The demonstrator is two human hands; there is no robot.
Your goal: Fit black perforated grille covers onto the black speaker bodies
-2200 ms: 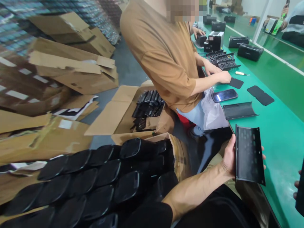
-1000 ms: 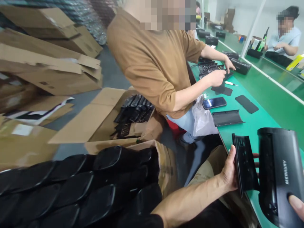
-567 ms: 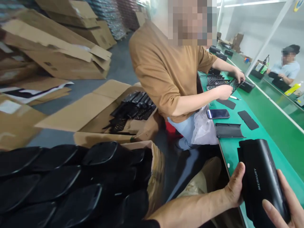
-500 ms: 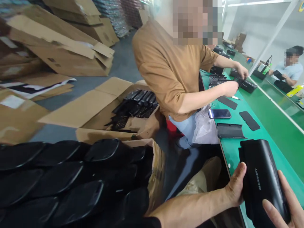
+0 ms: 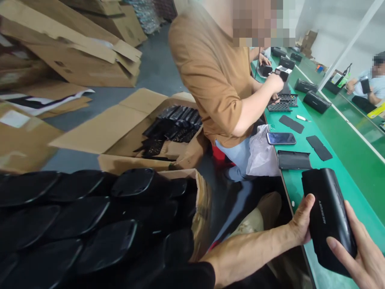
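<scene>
Both hands grip one black speaker case [image 5: 329, 216] just over the near edge of the green bench [image 5: 357, 176]. The left hand [image 5: 301, 220] wraps its near side w/ thumb on top. The right hand [image 5: 359, 257] holds the low end, fingers flat on it. The case looks shut & whole from here, so I think this one is prob. almost put together; can't see its far side. Lots left, it seems: a box [image 5: 202, 208] by the knee is packed w/ black shells [image 5: 90, 216], & a curved black panel [image 5: 294, 159] + flat pads [image 5: 319, 147] lie loose on the bench. A co-worker in a brown shirt [image 5: 216, 76] works further along.
</scene>
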